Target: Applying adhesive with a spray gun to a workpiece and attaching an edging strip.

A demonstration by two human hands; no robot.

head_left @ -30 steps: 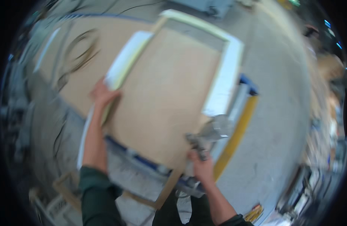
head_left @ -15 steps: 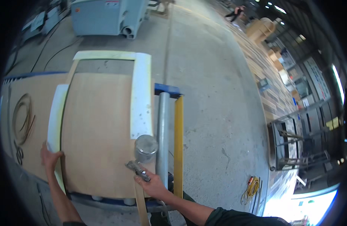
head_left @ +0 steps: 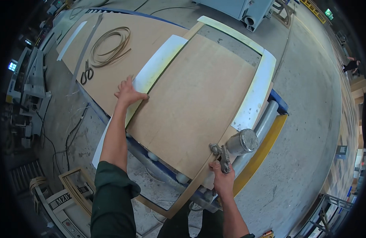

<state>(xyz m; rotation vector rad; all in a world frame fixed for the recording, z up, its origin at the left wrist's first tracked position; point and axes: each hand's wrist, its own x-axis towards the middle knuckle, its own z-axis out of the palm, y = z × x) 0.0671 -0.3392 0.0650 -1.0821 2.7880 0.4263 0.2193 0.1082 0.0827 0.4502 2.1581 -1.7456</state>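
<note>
A large wooden frame (head_left: 185,195) with an open middle lies over a light brown board (head_left: 198,87). White strips cover parts of its rails, a left strip (head_left: 161,61) with a yellowish edge and a spotted right strip (head_left: 255,91). My left hand (head_left: 129,94) rests across the left rail, fingers spread, thumb at the inner edge. In my right hand (head_left: 223,180) is a metal spray gun (head_left: 222,156), fingers wrapped around its handle. The gun's silvery cup (head_left: 242,141) stands just below the right strip's lower end. The trigger is partly hidden by my fingers.
Left of the frame, a coil of thin edging strip (head_left: 111,47) and dark scissors (head_left: 87,73) lie on a panel. A grey roller (head_left: 259,129) and yellow bar (head_left: 266,148) border the right side. A blue-grey machine (head_left: 226,8) stands beyond; cables (head_left: 68,139) cross the floor.
My view has swung left and tilted, so the frame appears turned and more of the left panel shows. Both hands keep about the same places at the frame; the spray gun stays gripped.
</note>
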